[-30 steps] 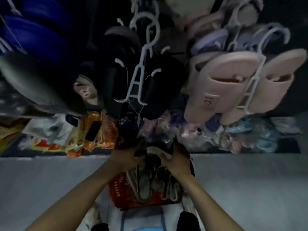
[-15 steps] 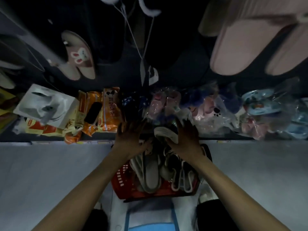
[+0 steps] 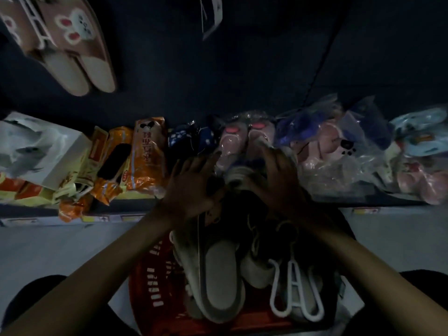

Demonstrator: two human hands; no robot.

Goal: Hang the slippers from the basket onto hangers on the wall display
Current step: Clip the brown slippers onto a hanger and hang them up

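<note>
A red basket (image 3: pixel 150 282) sits on the floor below me, holding grey slippers (image 3: pixel 218 275) and a white hanger (image 3: pixel 294 289). Both my hands are at its far end. My left hand (image 3: pixel 191 187) lies with fingers spread over dark slippers. My right hand (image 3: pixel 278 183) curls around the rim of a pale-soled grey slipper (image 3: pixel 238 174), raised above the pile. On the dark wall at the upper left, a brown bunny slipper pair (image 3: pixel 72 44) hangs from a white hanger. The light is dim and the basket's far end is hard to read.
A low shelf runs across the middle, carrying a white box (image 3: pixel 36 146), orange packets (image 3: pixel 143 154) and bagged pink and blue slippers (image 3: pixel 327 146). A white tag (image 3: pixel 212 13) dangles from above. Pale floor lies on both sides of the basket.
The view has tilted down and moved closer, so the hanging black and pink slippers have left the top. Both hands stay at the basket's far end on the slippers.
</note>
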